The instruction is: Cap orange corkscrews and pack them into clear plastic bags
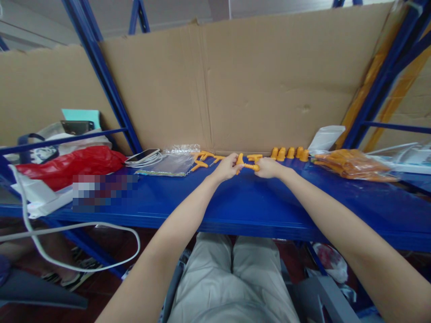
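Both arms reach forward over a blue metal shelf [256, 206]. My left hand [226, 167] and my right hand [268, 168] meet at the back of the shelf, each closed on an end of a small orange plastic part [247, 165] held between them. More orange T-shaped parts [202, 159] lie just left of my left hand, and another [255, 157] lies behind the held one. A row of several orange caps [289, 153] stands upright to the right of my right hand.
A cardboard sheet [256, 80] backs the shelf. A clear plastic bag [173, 162], a phone with a white cable [143, 156] and a red bag [72, 165] lie left. A bag of orange parts [353, 165] and a white packet [326, 138] lie right. Blue uprights [104, 76] flank the shelf.
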A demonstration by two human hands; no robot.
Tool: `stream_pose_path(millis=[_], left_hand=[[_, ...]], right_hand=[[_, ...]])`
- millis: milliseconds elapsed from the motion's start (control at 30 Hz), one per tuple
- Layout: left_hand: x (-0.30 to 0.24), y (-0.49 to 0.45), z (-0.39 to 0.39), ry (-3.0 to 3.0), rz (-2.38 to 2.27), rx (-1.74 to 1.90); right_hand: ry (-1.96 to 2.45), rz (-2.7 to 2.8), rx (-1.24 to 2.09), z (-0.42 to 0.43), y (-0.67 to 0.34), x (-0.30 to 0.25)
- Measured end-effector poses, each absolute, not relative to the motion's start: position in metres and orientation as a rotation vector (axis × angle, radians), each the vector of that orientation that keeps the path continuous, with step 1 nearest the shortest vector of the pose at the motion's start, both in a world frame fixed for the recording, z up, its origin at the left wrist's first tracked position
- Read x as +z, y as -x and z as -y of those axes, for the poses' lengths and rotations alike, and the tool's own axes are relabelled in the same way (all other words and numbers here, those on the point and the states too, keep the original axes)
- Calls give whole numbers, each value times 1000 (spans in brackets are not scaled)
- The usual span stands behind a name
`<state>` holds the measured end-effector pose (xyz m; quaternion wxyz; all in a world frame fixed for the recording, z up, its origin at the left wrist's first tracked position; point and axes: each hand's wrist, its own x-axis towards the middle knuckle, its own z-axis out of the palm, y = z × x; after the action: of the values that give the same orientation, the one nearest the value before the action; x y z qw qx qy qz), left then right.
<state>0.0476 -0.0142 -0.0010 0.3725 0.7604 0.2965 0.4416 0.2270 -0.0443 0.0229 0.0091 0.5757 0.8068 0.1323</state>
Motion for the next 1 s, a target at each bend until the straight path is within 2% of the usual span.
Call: stream_pose_path(millis=[100, 267, 367, 667, 1000], left_hand=[[0, -49, 14, -1914, -803, 1119], [7, -48, 18, -1730, -991, 1008], [10, -46, 23, -1646, -1010, 976], [8, -45, 23, -1729, -959, 947], [2, -46, 16, -1877, -859, 1085]], right_hand=[[-1826, -2504, 428, 44, -229, 21], [-1807, -2574, 761, 48, -230, 24], [-1768, -2572, 847, 50, -228, 25], [-1807, -2518, 726, 48, -226, 20], [-1799, -2550, 547, 45, -225, 23]])
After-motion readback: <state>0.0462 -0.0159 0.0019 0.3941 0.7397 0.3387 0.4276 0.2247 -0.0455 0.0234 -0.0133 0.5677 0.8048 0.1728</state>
